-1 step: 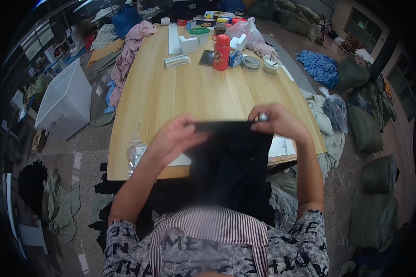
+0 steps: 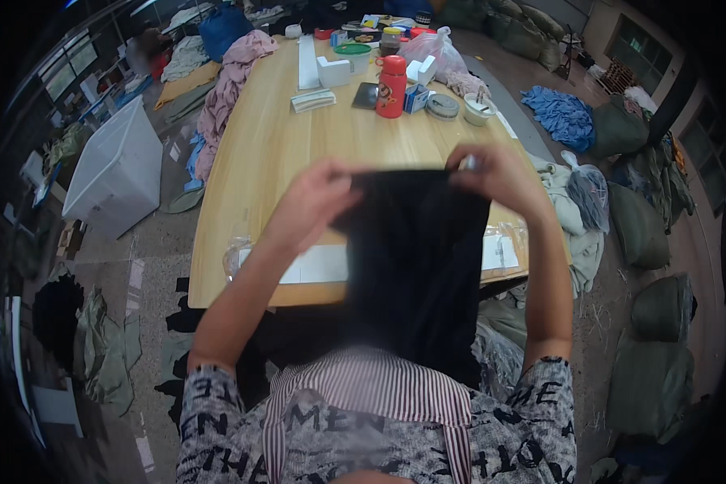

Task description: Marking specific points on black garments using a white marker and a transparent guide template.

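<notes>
A piece of black cloth [image 2: 415, 258] hangs stretched between my hands over the table's near edge. Its straight upper edge runs from hand to hand, and its lower part drops toward the striped apron [image 2: 363, 387]. My left hand [image 2: 315, 206], slightly blurred, is closed at the cloth's upper left corner. At the upper right corner my right hand [image 2: 496, 179] pinches the edge between thumb and fingers, with something small and shiny showing at a finger. Whether the cloth is a finished garment, I cannot tell.
The wooden table [image 2: 274, 153] bears a red bottle [image 2: 391, 87], a round tin [image 2: 443, 106], a white tub [image 2: 477, 110] and white boxes toward its far end. A white bin [image 2: 117, 177] stands left. Fabric heaps and stuffed sacks [image 2: 637, 226] lie on the floor.
Both hands have moved up and away over the table, lifting the upper edge of the black cloth. More of its front shows, and the view has shifted slightly.
</notes>
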Action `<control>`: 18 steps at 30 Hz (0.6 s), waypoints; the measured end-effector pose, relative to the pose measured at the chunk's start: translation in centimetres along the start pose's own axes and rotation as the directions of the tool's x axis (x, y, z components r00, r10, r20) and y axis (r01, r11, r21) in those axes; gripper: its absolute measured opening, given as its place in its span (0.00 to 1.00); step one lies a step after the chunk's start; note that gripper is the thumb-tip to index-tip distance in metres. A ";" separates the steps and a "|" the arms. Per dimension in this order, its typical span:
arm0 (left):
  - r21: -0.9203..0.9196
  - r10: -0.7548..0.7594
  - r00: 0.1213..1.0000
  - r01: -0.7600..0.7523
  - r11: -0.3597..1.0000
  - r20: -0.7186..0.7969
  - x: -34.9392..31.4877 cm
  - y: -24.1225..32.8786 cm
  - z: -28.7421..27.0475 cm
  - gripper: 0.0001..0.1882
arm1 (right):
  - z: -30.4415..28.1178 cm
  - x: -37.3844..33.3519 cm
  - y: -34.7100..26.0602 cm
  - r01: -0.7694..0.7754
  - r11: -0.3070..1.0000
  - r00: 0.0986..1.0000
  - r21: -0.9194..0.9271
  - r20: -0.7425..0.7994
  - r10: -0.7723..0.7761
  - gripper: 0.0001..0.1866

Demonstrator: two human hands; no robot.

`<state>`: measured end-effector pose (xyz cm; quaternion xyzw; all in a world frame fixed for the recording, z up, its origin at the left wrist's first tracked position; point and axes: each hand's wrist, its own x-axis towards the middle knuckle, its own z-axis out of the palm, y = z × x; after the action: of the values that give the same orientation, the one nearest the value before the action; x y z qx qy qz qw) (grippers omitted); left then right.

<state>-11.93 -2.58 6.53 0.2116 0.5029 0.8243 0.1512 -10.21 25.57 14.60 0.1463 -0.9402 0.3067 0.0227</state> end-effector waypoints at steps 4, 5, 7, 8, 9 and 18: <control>0.646 0.840 0.442 -0.748 0.152 0.314 9.7 5.5 -0.1 0.05 | -3.0 4.6 -2.6 0.164 0.878 0.624 -0.451 -0.642 -0.446 0.07; 0.646 0.845 0.436 -0.749 0.150 0.310 9.4 5.7 -1.0 0.05 | -1.8 4.3 -3.6 0.181 0.883 0.552 -0.432 -0.698 -0.455 0.07; 0.707 0.790 0.517 -0.690 0.155 0.330 6.6 5.7 -3.8 0.08 | 2.4 2.9 -5.1 0.216 0.918 0.578 -0.332 -0.715 -0.394 0.06; 0.777 0.737 0.619 -0.593 0.210 0.273 4.9 4.5 -5.7 0.10 | 5.1 2.2 -4.6 0.253 0.922 0.628 -0.293 -0.675 -0.387 0.06; 0.838 0.670 0.714 -0.482 0.257 0.205 3.0 2.5 -7.7 0.11 | 8.4 1.9 -2.5 0.312 0.903 0.614 -0.295 -0.663 -0.429 0.07; 0.866 0.149 0.946 0.191 0.463 -0.288 -9.4 -5.7 -16.0 0.09 | 25.8 -2.9 2.7 0.218 0.962 0.904 -0.163 -0.339 -0.262 0.10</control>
<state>-11.63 -16.61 -6.87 0.1145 0.8766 0.4641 -0.0548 -6.98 13.39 -8.21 0.2012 -0.9120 0.2653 0.2397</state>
